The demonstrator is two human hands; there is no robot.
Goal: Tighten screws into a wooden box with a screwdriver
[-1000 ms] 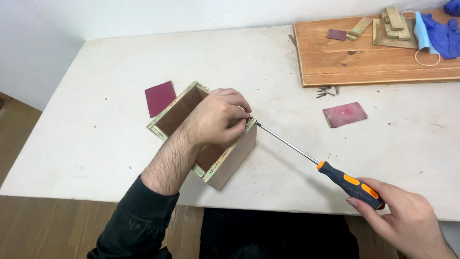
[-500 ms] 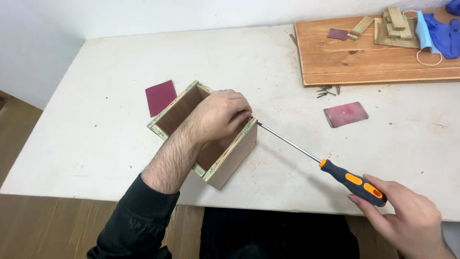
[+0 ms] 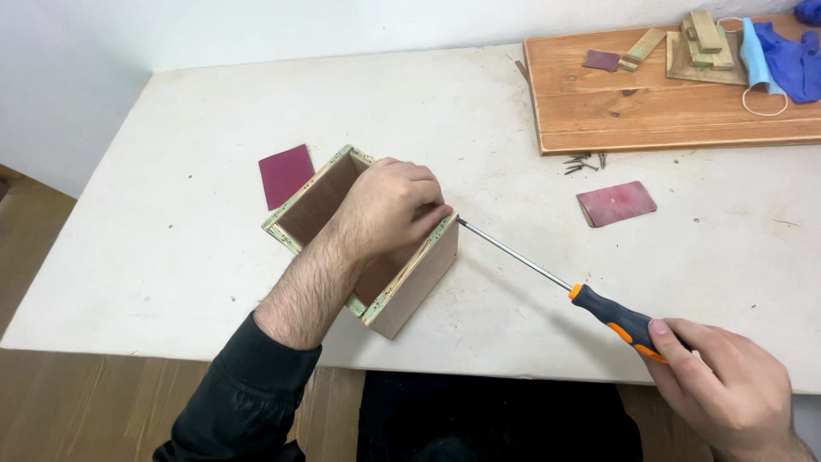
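Observation:
A small open wooden box [image 3: 412, 282] with green-speckled edges sits on the white table [image 3: 197, 248]. My left hand [image 3: 389, 205] rests over its top rim and grips the far corner. My right hand [image 3: 727, 389] holds a long screwdriver [image 3: 611, 315] by its black and orange handle. The metal shaft slants up to the left, and its tip meets the box's upper right corner, just beside my left fingertips.
A dark red sandpaper sheet [image 3: 286, 174] lies left of the box, another [image 3: 616, 204] to the right. Loose screws [image 3: 583, 161] lie by a wooden board [image 3: 667, 103] at the back right, which carries wood scraps, a face mask and blue gloves [image 3: 791, 60].
The screwdriver and my right hand have shifted slightly to the right and down. My left hand stays on the box.

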